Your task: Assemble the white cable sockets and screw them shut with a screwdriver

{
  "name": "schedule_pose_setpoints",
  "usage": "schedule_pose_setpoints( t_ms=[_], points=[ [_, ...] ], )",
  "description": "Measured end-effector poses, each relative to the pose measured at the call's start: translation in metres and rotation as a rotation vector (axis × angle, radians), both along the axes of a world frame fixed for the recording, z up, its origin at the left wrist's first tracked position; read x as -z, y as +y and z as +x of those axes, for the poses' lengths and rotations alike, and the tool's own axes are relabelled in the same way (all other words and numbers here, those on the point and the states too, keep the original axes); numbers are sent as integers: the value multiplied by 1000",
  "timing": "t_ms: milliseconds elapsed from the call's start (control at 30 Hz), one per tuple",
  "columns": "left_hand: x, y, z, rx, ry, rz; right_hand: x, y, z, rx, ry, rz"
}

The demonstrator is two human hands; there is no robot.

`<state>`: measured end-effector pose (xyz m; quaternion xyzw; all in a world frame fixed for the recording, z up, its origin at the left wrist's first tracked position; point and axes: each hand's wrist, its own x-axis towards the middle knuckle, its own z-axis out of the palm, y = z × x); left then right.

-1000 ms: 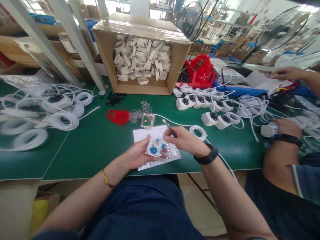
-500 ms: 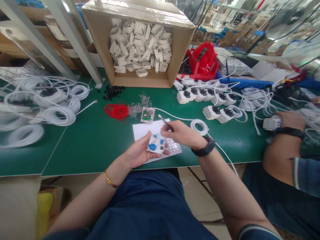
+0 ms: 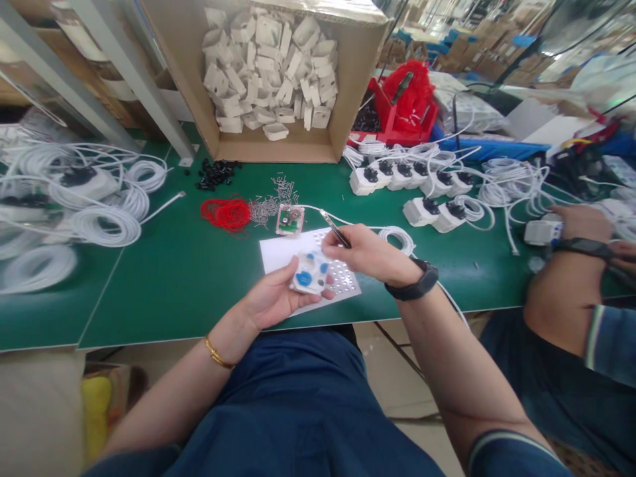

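My left hand grips a small square white plastic housing with blue patches and a dark round spot on its face, tilted toward me. In my right hand, just above and right of the housing, is a slim dark tool with a silvery end, apparently tweezers, pointing away from me. The right fingertips are close to the housing's upper edge; whether they touch it I cannot tell. Under both hands lies a white sheet with rows of shiny round dots. Beyond it sits an open case with a green circuit board, cabled to a white coil.
A carton of white housings stands at the back. Screws, red rings and black parts lie left of centre. Coiled cables fill the left; finished-looking white units stand right. A co-worker's hand is far right.
The view has tilted down slightly, bringing the carton's contents higher in the picture. My right hand has shifted a little rightward from the housing. Both hands keep their holds.
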<state>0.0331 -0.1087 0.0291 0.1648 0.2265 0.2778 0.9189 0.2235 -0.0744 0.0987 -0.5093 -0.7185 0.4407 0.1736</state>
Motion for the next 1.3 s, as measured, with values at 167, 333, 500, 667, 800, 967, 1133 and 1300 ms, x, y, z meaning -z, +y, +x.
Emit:
schedule_pose_setpoints(
  t_ms=[167, 333, 500, 667, 800, 967, 1133, 1300],
  points=[
    [-2, -1, 0, -3, 15, 11, 2, 0, -1, -21, 2, 12],
    [-3, -3, -1, 13, 15, 12, 3, -1, -1, -13, -8, 13],
    [-4, -3, -2, 26, -5, 24, 2, -3, -1, -5, -4, 9],
    [-7, -4, -3, 24, 9, 34, 2, -5, -1, 11, -28, 36],
    [-6, -4, -3, 9, 34, 31, 1, -6, -2, 28, -54, 47],
    [-4, -5, -2, 3, 34, 40, 2, -7, -1, 37, -66, 61],
    [-3, -6, -1, -11, 24, 47, 2, -8, -2, 68, -78, 70],
    [-2, -7, -1, -20, 16, 71, 2, -9, -2, 105, -50, 55]
  ],
)
